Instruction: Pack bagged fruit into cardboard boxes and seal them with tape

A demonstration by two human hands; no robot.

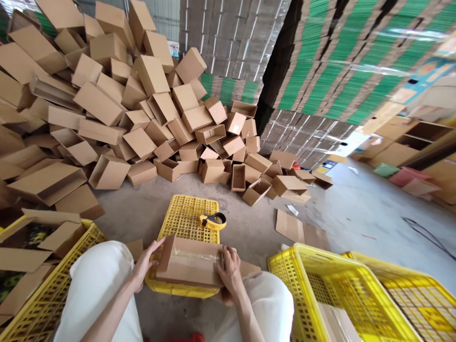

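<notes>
A cardboard box with clear tape along its top lies on an upturned yellow plastic crate between my knees. My left hand holds the box's left end, its fingertips on the raised flap there. At the right end, my right hand grips the box with bent fingers over the top edge; its underside grip is hidden. Just beyond the box, a yellow-and-black tape dispenser rests on the crate.
Empty cardboard boxes form a big heap ahead. On my left stands a yellow crate with an open box in it. To my right are yellow crates, one holding a taped box. Flattened cardboard lies on the floor.
</notes>
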